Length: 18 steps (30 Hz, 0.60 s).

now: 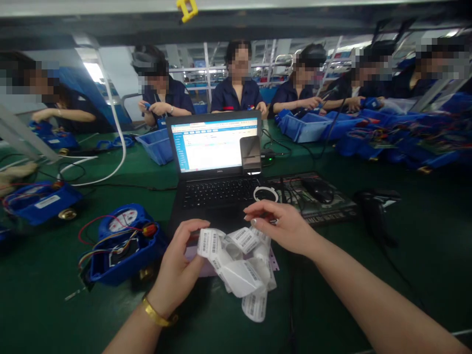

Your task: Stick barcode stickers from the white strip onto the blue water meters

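Observation:
My left hand (180, 265), with a gold bracelet on the wrist, is closed on a curling strip of white barcode labels (239, 268) just in front of a black laptop (217, 172). My right hand (283, 223) hovers over the same strip near the laptop's front edge, its fingers bent and pinched at the strip's upper end. The loose tail of the labels hangs down between my forearms. A blue water meter (121, 246) with coloured wires lies open just left of my left hand.
A phone (250, 155) leans on the lit laptop screen, a white ring (265, 193) beside the keyboard. A mouse (319, 191) on a pad and a black scanner (376, 209) lie right. Blue bins (157, 145) and several seated people in dark blue line the far side of the green table (405, 255).

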Each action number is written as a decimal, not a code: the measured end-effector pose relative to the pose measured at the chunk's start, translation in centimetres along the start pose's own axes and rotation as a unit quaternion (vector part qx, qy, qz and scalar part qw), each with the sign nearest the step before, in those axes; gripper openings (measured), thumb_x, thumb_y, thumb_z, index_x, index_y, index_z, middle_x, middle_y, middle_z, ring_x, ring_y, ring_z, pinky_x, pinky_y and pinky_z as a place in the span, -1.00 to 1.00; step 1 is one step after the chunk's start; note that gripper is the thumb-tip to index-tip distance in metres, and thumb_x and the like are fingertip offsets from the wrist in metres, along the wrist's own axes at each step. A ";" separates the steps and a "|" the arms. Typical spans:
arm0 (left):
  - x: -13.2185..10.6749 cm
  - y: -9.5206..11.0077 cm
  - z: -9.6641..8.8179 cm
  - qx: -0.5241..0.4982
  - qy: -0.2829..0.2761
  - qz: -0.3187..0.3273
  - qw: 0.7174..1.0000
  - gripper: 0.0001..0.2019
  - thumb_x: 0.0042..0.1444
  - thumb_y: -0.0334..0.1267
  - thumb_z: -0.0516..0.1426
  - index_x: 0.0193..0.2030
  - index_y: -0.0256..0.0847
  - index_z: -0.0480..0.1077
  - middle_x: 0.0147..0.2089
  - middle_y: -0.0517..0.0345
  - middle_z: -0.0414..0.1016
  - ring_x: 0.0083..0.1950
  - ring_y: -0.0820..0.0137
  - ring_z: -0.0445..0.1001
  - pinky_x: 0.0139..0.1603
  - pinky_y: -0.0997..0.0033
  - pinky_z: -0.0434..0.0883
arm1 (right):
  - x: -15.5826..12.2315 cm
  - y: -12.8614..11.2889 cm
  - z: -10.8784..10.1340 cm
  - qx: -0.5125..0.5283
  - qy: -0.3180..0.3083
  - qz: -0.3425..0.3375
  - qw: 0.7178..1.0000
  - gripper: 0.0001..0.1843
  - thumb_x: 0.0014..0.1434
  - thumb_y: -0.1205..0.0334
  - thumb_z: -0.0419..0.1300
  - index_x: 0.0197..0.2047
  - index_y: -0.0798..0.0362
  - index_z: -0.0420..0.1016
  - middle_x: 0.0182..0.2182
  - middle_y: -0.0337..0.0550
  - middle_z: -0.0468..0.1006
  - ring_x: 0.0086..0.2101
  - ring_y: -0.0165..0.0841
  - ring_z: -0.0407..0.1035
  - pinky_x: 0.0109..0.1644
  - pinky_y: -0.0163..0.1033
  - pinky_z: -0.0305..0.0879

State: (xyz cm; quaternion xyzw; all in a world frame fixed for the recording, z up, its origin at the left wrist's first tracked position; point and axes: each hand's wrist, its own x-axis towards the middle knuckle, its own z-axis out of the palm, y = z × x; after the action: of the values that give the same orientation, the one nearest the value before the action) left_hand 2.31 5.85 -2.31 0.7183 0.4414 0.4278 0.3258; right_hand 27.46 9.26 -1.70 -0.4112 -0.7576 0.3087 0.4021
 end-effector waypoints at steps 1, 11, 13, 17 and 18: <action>0.0 0.0 0.1 -0.016 0.000 0.002 1.000 -0.71 0.14 -0.35 0.08 0.02 -0.16 0.27 0.05 0.04 0.27 0.01 0.28 0.36 0.04 0.34 0.35 | -0.1 -0.6 0.5 0.007 -0.018 -0.015 1.000 -0.75 0.14 0.31 0.12 -0.08 0.07 0.45 -0.21 -0.13 0.55 -0.23 -0.34 0.45 -0.22 -0.29 0.39; 0.1 0.0 0.1 -0.130 -0.006 0.001 0.991 -0.72 0.16 -0.33 0.16 0.01 -0.10 0.29 0.04 0.12 0.26 0.05 0.40 0.31 0.04 0.57 0.31 | 1.6 -3.7 3.0 0.248 -0.203 0.051 0.946 -0.66 0.13 0.39 0.09 0.00 0.16 0.40 -0.16 -0.09 0.49 -0.18 -0.37 0.39 -0.14 -0.31 0.35; 0.0 -0.2 0.1 -0.141 -0.003 -0.012 0.990 -0.70 0.14 -0.35 0.16 0.02 -0.11 0.28 0.03 0.12 0.27 0.02 0.42 0.33 0.01 0.58 0.32 | 2.1 -3.8 3.0 0.279 -0.249 0.107 0.921 -0.64 0.09 0.39 0.15 0.00 0.19 0.37 -0.18 -0.09 0.48 -0.22 -0.39 0.39 -0.17 -0.33 0.34; 0.0 -0.4 -0.2 -0.146 0.021 -0.040 0.988 -0.67 0.10 -0.33 0.17 0.01 -0.16 0.25 0.02 0.10 0.30 -0.01 0.40 0.33 -0.02 0.55 0.33 | 2.6 -3.6 2.6 0.286 -0.311 0.157 0.893 -0.46 0.01 0.29 0.30 0.06 0.20 0.29 -0.21 -0.11 0.45 -0.35 -0.46 0.33 -0.32 -0.40 0.26; -0.1 -0.4 -0.2 -0.146 0.028 -0.050 0.988 -0.65 0.09 -0.33 0.18 0.02 -0.17 0.24 0.00 0.10 0.31 -0.02 0.39 0.34 -0.03 0.53 0.34 | 2.6 -3.6 2.4 0.281 -0.324 0.155 0.890 -0.42 0.00 0.25 0.32 0.08 0.20 0.28 -0.22 -0.12 0.45 -0.37 -0.46 0.32 -0.34 -0.40 0.23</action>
State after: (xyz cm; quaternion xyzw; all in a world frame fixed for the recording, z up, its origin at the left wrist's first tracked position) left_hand 1.95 5.96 -2.59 0.6275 0.4187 0.4909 0.4358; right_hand 23.14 9.47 0.90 -0.2705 -0.6540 0.6832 0.1799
